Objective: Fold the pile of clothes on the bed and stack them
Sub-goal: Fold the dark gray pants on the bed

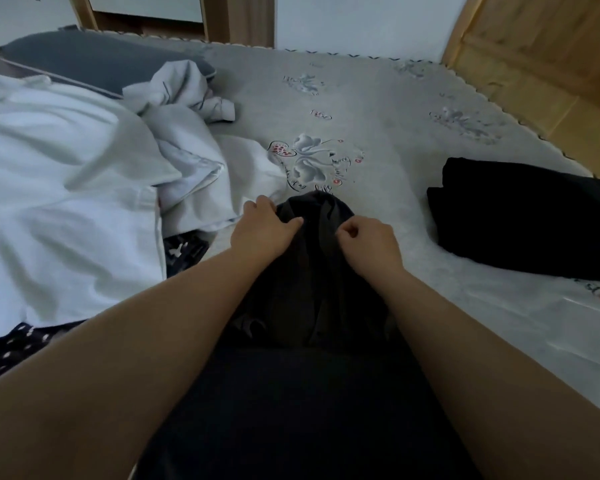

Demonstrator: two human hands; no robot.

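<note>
Landmark: the dark garment [312,271] bunched in front of me on the bed [395,140]; every place below is told from it.
Far left of it: a heap of white clothes [66,174], unfolded and rumpled, lying on the bed.
Under that heap, left of the garment: a dark spotted cloth [7,348] peeking out at the heap's near edge, and again in a small patch just beside my left forearm.
Up and left of it: a pale grey crumpled shirt [184,91], resting against a dark grey pillow [84,60].
My left hand [264,226]: on the garment's upper left edge, fingers curled over the cloth and thumb pressing in, so I am gripping it.
The garment itself: dark, creased, its far end lifted between my two hands, its near part running down toward my lap.
Beyond it: a printed flower motif [309,161] on the bedsheet, with small script around it that I cannot read.
My right hand [368,240]: on the garment's upper right edge, fingertips and thumb pinching a fold of it.
Right of it, well apart: a folded black garment [520,220] lying flat on the bed.
Far right, beyond the bed edge: a wooden panel [541,57].
</note>
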